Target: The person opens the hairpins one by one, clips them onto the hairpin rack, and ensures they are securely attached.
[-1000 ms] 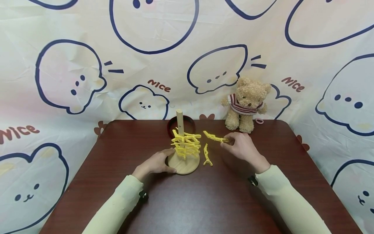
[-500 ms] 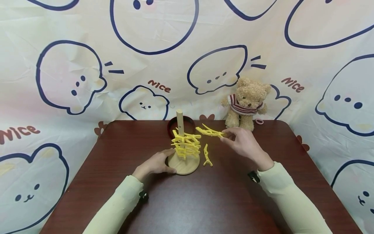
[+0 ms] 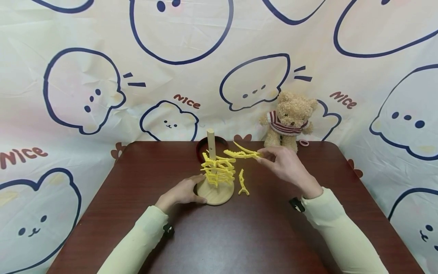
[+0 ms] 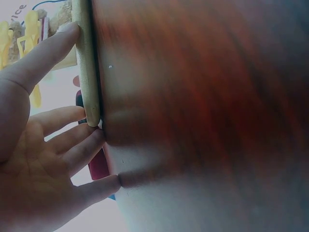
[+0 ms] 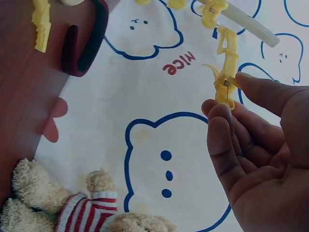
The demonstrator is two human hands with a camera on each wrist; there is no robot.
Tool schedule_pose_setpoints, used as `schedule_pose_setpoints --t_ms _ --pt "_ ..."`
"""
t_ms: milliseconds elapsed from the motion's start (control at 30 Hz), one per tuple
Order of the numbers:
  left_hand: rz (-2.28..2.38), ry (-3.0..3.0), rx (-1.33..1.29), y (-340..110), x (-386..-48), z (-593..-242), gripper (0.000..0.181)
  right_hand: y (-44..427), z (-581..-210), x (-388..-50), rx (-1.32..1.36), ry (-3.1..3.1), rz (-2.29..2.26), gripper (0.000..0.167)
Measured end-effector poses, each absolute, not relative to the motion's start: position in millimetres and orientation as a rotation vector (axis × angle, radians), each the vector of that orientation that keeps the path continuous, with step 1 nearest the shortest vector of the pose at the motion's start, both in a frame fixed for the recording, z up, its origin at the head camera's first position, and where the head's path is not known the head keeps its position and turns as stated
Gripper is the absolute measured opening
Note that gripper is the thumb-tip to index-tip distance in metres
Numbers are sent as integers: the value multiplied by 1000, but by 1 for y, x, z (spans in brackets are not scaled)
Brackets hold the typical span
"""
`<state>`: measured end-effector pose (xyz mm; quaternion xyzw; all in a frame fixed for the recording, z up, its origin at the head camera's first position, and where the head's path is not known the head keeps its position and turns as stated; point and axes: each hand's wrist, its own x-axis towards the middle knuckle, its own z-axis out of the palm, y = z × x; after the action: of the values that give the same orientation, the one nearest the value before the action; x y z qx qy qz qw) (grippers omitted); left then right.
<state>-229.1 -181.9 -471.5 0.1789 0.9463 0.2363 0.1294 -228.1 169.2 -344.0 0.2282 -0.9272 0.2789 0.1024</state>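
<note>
A wooden stand with a round base (image 3: 219, 197) and an upright post (image 3: 211, 142) stands mid-table. Several yellow hair clips (image 3: 219, 173) are clamped around its post, one above another. My left hand (image 3: 179, 193) holds the rim of the base from the left, thumb and fingers spread along the edge. To the right of the post, my right hand (image 3: 287, 167) pinches a yellow alligator hair clip (image 5: 230, 60) between thumb and fingers. This clip is spread apart, its free end pointing at the post with a gap between them. Another yellow clip (image 3: 242, 183) lies right of the base.
A dark red velvet headband (image 5: 96, 38) lies behind the stand. Near the back edge sits a teddy bear (image 3: 289, 118) in a striped top, with a small pink ring (image 3: 303, 142) beside it. A printed cloth (image 3: 184, 83) hangs behind the brown table (image 3: 222, 236).
My right hand has lifted the clip off the table, pressed it apart and carried it left and up closer to the post. The left hand has stayed on the base.
</note>
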Motion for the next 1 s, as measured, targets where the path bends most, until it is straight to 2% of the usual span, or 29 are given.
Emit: schedule_pose_setpoints --t_ms 400,1000 --pt "680 2754 557 -182 -229 -470 94 149 -337 -225 826 -2635 816 20" --pt "685 2754 556 -182 -229 -471 94 118 -330 -226 889 -2635 835 22"
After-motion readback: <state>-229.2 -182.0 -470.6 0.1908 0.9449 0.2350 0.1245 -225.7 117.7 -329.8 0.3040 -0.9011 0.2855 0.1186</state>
